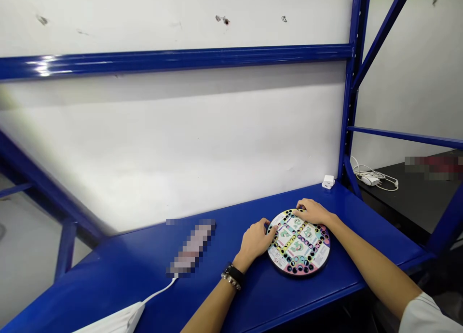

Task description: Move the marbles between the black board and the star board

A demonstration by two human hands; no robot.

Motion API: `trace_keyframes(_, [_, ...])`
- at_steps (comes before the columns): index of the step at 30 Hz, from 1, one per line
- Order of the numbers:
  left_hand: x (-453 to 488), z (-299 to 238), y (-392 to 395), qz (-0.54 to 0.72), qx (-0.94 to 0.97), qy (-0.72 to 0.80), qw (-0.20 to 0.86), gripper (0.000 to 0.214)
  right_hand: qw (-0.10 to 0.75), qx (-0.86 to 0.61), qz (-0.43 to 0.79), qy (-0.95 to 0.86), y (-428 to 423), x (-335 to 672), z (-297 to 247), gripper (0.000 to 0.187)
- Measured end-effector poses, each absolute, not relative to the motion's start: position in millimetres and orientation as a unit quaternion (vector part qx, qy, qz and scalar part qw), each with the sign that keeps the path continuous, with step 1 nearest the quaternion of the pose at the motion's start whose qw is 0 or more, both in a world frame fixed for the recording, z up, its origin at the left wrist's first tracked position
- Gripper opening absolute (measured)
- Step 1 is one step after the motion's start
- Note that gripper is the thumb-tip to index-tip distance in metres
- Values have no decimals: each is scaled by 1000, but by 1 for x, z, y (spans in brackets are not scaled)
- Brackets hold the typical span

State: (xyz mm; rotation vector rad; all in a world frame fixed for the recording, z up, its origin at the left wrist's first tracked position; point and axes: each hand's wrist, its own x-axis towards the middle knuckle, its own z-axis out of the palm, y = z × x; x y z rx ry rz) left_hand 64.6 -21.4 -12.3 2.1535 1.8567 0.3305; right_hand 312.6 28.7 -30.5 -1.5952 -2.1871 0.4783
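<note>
Grip of the left hand [255,239] and right hand [314,211] grasps the rim of a round ludo-style game board [299,242].

Blue metal counter [275,299] bears the board flat, printed face up, right of the middle and close to the front edge; the left thumb rests on its face with the fingers at the left rim, while the right hand curls over the far rim. White casing [115,321], cut off by the view, lies at the front left; its white cable [161,290] meets a blurred-out oblong object [193,248] toward the back edge. White charging adapter [328,181] sits at the back right corner. Black wristband [236,274] and beaded bracelet [231,281] circle the left wrist.
</note>
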Motion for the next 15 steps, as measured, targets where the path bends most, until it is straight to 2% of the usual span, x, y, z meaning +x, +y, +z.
trace_keyframes(7, [64, -14, -21, 177, 738, 637, 132, 23, 237, -554, 168, -780, 28, 313, -27, 30])
trace_keyframes(15, [63, -14, -21, 187, 741, 628, 145, 22, 257, -538, 195, -779, 32, 313, -30, 29])
